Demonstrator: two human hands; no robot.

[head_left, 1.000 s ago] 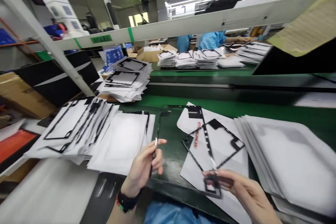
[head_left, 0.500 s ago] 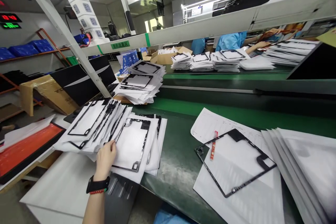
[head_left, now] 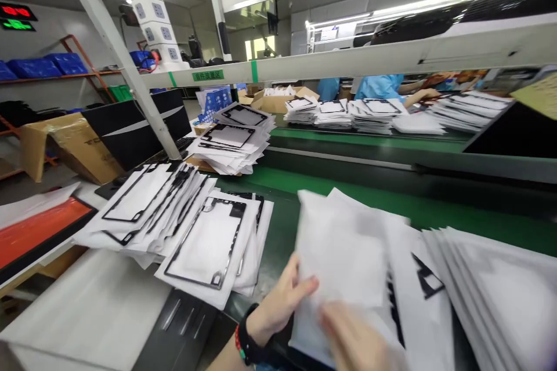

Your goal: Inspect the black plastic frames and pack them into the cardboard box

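Observation:
My left hand grips the left edge of a white packing sleeve, thumb on its front face. The sleeve is held up, tilted, and looks translucent and plain. My right hand is in front of its lower part, smeared by motion, so I cannot tell whether its fingers hold it. Behind the sleeve lies a thin black frame on white sheets, mostly hidden. On the left, another black frame rests on a white sleeve, beside a fanned stack of framed sleeves.
A pile of white sleeves stands at the right. More stacked frames sit farther back on the green bench. A white rail crosses above. Beyond it, a co-worker's blue sleeve and hand show near other stacks.
My left hand has left the framed stack on the left and moved right to a white sleeve. My right hand has come into view. The sleeve now covers most of the right-hand frame.

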